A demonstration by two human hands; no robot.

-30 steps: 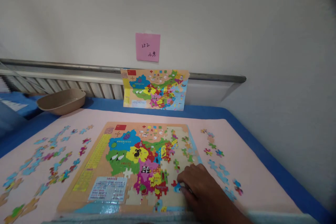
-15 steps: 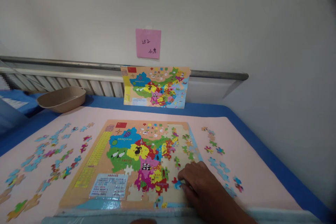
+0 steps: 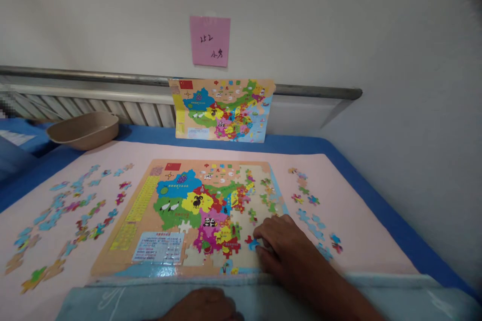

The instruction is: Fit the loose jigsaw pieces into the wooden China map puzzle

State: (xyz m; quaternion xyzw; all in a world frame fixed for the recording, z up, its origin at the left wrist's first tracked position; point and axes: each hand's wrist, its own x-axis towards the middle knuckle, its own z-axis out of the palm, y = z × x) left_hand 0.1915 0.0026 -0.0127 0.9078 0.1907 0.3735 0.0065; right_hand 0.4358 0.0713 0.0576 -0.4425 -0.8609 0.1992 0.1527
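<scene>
My right hand [image 3: 280, 243] is closed, thumb and fingers pinching a blue and red jigsaw piece [image 3: 253, 244] at the bare lower right part of the puzzle board [image 3: 244, 256]. The piece appears to touch the board or sit just above it. A map picture fills the board's left and middle, and several loose pieces [image 3: 269, 200] lie on its bare right side. Low in the view, my left hand [image 3: 205, 305] rests curled on the light blue cloth at the near edge. Its fingers' inner side is hidden.
Several loose pieces [image 3: 75, 205] spread left of the board; more pieces [image 3: 311, 220] lie to its right. A printed reference map [image 3: 226, 110] leans against the metal rail [image 3: 316, 91] at the back. A brown basket [image 3: 85, 131] stands at the far left. Pink note [image 3: 210, 41] on the wall.
The camera has tilted down, so everything sits higher in view and more of my left hand shows. My right hand stays at nearly the same spot on the board with the jigsaw piece.
</scene>
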